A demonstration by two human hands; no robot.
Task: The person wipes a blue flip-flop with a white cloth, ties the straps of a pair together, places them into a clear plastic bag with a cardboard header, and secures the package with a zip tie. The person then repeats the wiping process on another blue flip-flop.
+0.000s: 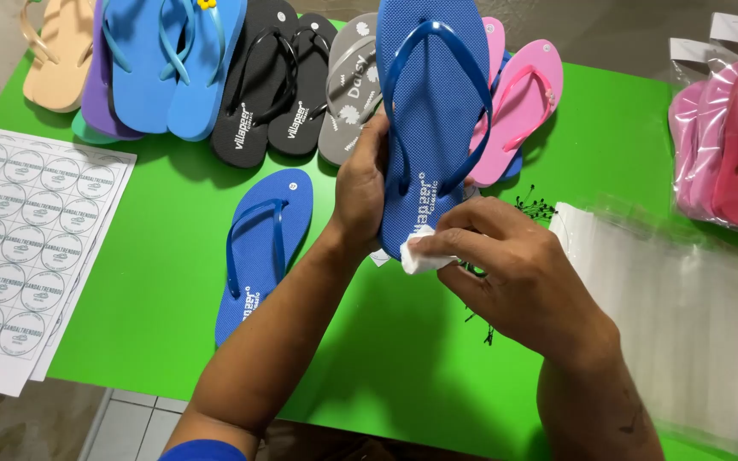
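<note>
Right hand (523,273) pinches cloth (420,254); left hand (362,183) grips sandal (433,111).

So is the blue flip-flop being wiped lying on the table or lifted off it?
Lifted: the left hand holds the blue flip-flop tilted above the green table.

Left hand (360,183) grips a blue flip-flop (433,111); right hand (514,269) presses a white cloth (420,256) against its heel.
</note>
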